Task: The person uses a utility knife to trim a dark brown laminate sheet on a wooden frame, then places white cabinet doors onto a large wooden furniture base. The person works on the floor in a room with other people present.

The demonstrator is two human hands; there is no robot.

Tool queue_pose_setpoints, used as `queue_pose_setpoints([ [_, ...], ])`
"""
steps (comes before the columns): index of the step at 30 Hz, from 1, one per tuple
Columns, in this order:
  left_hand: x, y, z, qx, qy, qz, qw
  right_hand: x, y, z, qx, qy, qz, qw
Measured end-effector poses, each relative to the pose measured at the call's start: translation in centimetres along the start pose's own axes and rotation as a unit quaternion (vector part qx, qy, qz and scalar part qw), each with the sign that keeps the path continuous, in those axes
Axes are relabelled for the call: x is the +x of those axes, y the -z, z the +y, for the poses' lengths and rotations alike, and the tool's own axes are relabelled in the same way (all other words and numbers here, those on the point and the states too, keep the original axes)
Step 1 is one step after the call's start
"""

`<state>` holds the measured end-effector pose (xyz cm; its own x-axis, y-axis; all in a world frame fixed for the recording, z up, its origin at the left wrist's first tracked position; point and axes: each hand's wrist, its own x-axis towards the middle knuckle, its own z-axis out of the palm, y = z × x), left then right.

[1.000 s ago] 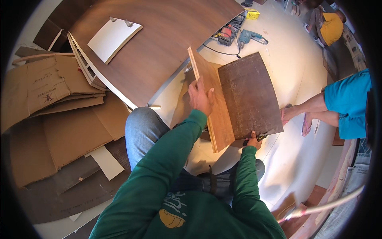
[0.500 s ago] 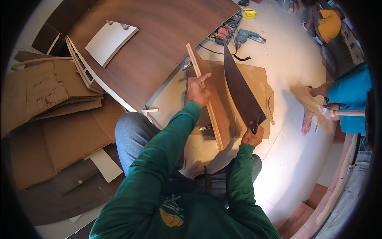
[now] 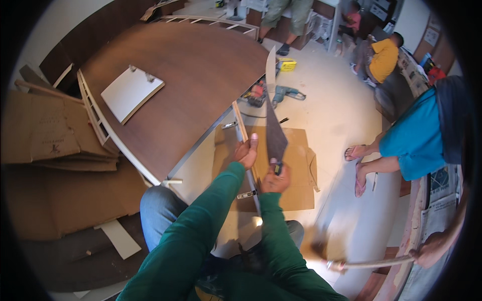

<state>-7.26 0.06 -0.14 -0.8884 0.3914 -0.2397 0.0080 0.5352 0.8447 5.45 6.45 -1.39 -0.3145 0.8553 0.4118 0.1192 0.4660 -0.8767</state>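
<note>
My left hand is closed round a narrow wooden board with a pale edge, held upright on its edge over the cardboard. My right hand grips the near end of a thin dark brown sheet, whose pale back shows toward its far tip. A small black and yellowish object, too small to name, shows at the right thumb. The sheet stands just right of the board. Metal hinges show along the board's left side.
A large brown panel bears a white piece with hinges. A drill and a yellow box lie beyond. Flattened cardboard is on the floor, more cardboard at left. At right, a person in blue shorts holds a broom.
The dark sheet has moved left toward the board, and both now appear more edge-on. My view has tilted up. The broom has swung nearer, to the lower right.
</note>
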Motion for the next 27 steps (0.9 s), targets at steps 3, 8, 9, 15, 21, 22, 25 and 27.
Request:
queue_pose_setpoints([
  [3, 0.7, 0.8, 1.8, -0.071, 0.089, -0.089, 0.989, -0.6, -2.1, -0.8, 0.032, 0.025, 0.002, 0.999],
  [8, -0.1, 1.7, 4.1, -0.147, 0.154, -0.134, 0.968, -0.3, -2.2, -0.7, 0.053, 0.043, -0.022, 0.997],
  [9, -0.2, 1.9, 3.9, -0.158, 0.156, -0.153, 0.963, -0.5, -2.0, 0.0, 0.044, 0.024, -0.038, 0.998],
  [15, 3.8, 4.9, 5.5, -0.224, 0.087, -0.133, 0.962, -1.2, -2.2, -0.3, 0.022, 0.028, -0.088, 0.996],
  [21, 9.9, 9.0, 6.5, -0.312, 0.130, -0.240, 0.910, -0.5, -1.8, 0.1, -0.005, 0.038, -0.070, 0.997],
  [22, 11.9, 9.2, 5.5, -0.283, 0.131, -0.234, 0.921, -0.4, -2.1, -0.3, -0.014, 0.049, -0.068, 0.996],
  [25, 15.9, 8.9, 4.3, -0.132, 0.114, -0.193, 0.965, -0.8, -2.2, 0.5, -0.005, 0.063, -0.085, 0.994],
  [27, 16.5, 8.2, 6.4, -0.010, 0.057, -0.105, 0.993, -0.2, -2.5, 0.9, 0.006, 0.077, -0.093, 0.993],
])
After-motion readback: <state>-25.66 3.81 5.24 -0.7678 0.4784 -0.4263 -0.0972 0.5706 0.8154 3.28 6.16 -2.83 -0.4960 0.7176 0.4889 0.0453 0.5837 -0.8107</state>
